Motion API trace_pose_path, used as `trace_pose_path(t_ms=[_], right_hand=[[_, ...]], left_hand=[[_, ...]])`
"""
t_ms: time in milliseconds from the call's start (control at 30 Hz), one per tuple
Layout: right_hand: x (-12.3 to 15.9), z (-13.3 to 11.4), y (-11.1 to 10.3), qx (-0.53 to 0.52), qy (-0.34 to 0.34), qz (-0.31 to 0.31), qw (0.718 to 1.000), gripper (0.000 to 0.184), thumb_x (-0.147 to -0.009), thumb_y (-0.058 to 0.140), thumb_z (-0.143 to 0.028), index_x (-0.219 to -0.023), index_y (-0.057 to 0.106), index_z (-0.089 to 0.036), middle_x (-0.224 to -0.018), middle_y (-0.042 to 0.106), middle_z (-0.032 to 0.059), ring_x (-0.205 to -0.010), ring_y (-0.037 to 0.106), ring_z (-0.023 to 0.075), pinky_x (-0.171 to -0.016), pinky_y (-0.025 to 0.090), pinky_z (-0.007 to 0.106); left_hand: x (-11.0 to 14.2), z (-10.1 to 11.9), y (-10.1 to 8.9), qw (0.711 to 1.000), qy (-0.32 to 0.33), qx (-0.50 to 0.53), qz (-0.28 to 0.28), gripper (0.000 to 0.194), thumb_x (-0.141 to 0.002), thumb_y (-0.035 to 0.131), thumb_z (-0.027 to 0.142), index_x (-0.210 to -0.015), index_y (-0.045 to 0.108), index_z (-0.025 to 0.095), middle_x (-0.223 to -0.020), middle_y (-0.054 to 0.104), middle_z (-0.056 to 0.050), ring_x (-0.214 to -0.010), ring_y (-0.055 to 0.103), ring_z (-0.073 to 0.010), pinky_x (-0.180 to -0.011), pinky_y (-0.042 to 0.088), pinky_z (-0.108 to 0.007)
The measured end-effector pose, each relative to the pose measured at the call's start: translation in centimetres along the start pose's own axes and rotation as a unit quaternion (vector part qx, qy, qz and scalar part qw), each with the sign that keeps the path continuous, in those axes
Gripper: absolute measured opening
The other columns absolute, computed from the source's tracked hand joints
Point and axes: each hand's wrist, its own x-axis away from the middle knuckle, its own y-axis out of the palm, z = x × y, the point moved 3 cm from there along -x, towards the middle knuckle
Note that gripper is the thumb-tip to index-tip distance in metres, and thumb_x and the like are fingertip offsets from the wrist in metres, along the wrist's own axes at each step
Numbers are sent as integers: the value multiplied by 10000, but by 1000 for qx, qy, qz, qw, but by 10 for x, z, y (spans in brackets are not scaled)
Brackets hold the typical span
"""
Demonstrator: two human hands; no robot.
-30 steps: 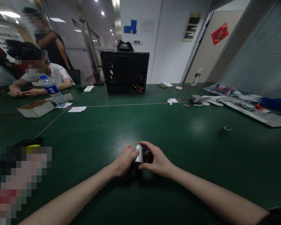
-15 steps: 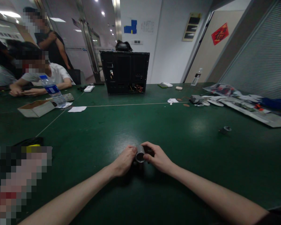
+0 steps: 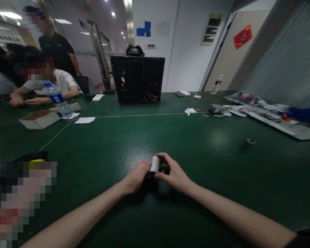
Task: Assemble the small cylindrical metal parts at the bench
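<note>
A small silvery metal cylinder (image 3: pixel 154 164) is held between my two hands, over the near middle of the green table (image 3: pixel 155 134). My left hand (image 3: pixel 138 175) grips it from the left, thumb on top, its other fingers mostly hidden beneath. My right hand (image 3: pixel 172 171) curves round from the right, with a fingertip at the far top end and the thumb at the near lower end. The cylinder stands nearly upright with a slight tilt, and a dark part shows at its lower end. Further right on the table lies another small dark cylindrical part (image 3: pixel 249 142).
A black computer case (image 3: pixel 139 81) stands at the back. On the left are an open cardboard box (image 3: pixel 40 120), a water bottle (image 3: pixel 58 100) and a white paper (image 3: pixel 85 120). Boards and a blue tray (image 3: pixel 303 113) lie at right. A seated person (image 3: pixel 64 81) leans on the table.
The metal cylinder has tipped, so its open near end no longer faces me and its bright side shows. My right fingers have risen slightly at its top. The standing person's arm has dropped.
</note>
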Motion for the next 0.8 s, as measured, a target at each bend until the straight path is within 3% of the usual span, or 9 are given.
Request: trace_pose_path(t_ms=[100, 200, 300, 433, 667, 800], right_hand=[[2, -6, -1, 22, -18, -2, 1000, 590, -690, 738, -374, -1179, 451, -212, -1099, 541, 68, -900, 550, 177, -637, 485, 253], [4, -12, -1, 59, -68, -7, 996, 658, -641, 775, -324, -1194, 436, -214, -1092, 531, 67, -870, 554, 172, -638, 491, 254], [7, -17, 1, 84, -147, -5, 986, 606, -677, 728, -223, -1197, 416, -228, -1094, 524, 63, -907, 554, 174, -714, 495, 275], [7, -22, 1, 105, -212, -1, 972, 550, -714, 585, -65, -1206, 409, -238, -1179, 498, 82, -1076, 507, 198, -889, 450, 336], [5, -32, -6, 90, -199, -27, 975, 462, -705, 572, -83, -1138, 468, -205, -1160, 526, 88, -1095, 500, 212, -951, 403, 355], [1, -30, -9, 43, -166, -31, 985, 217, -797, 532, -149, -1010, 551, -189, -1022, 592, 67, -962, 557, 191, -883, 430, 338]], left_hand=[[-3, 7, -2, 1000, 25, 7, -9, 646, -949, 123, 541, -912, 617, 127, -930, 622, -75, -850, 516, -193, -853, 384, -289], [-6, 20, -1, 991, 102, 32, -77, 659, -934, 130, 575, -817, 611, 139, -847, 620, -46, -770, 531, -170, -810, 387, -277], [-7, 23, 0, 993, 100, 5, -67, 563, -913, 274, 583, -798, 596, 136, -781, 601, -31, -713, 524, -163, -742, 400, -272], [-7, 20, -1, 997, 73, -12, -13, 306, -888, 485, 422, -992, 597, 157, -983, 609, -59, -907, 541, -209, -837, 410, -308], [-7, 18, -2, 998, 36, -45, 36, 200, -825, 607, 279, -992, 637, 174, -1064, 562, -66, -995, 524, -220, -897, 413, -331], [-6, 18, 0, 995, 41, -81, 36, 230, -787, 642, 247, -1006, 650, 177, -1088, 558, -73, -1018, 517, -232, -908, 404, -343]])
